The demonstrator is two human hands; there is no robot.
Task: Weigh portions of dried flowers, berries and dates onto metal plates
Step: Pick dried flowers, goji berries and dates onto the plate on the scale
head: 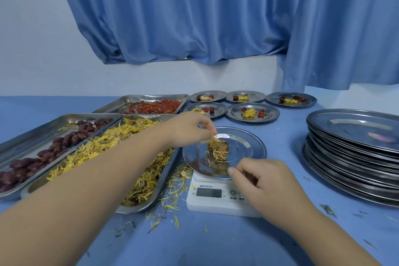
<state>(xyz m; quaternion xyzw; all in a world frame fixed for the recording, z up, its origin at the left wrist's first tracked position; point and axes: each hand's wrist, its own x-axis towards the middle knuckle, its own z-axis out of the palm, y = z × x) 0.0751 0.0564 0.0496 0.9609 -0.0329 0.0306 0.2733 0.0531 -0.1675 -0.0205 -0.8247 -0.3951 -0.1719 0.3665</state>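
Observation:
A round metal plate (244,147) sits on a white digital scale (218,198). My left hand (190,129) reaches across and pinches a dried yellow flower (218,148) just over the plate's middle. At the plate's near rim my right hand (259,179) has its fingers curled, thumb on the edge; whether it holds anything I cannot tell. Left of the scale stand three steel trays: dried yellow flowers (108,142), dark red dates (54,147) and red berries (159,107).
Several filled plates (252,112) with flower, berries and dates stand at the back. A tall stack of bare metal plates (354,153) is on the right. Loose petals (170,196) litter the blue tabletop beside the scale. A blue curtain hangs behind.

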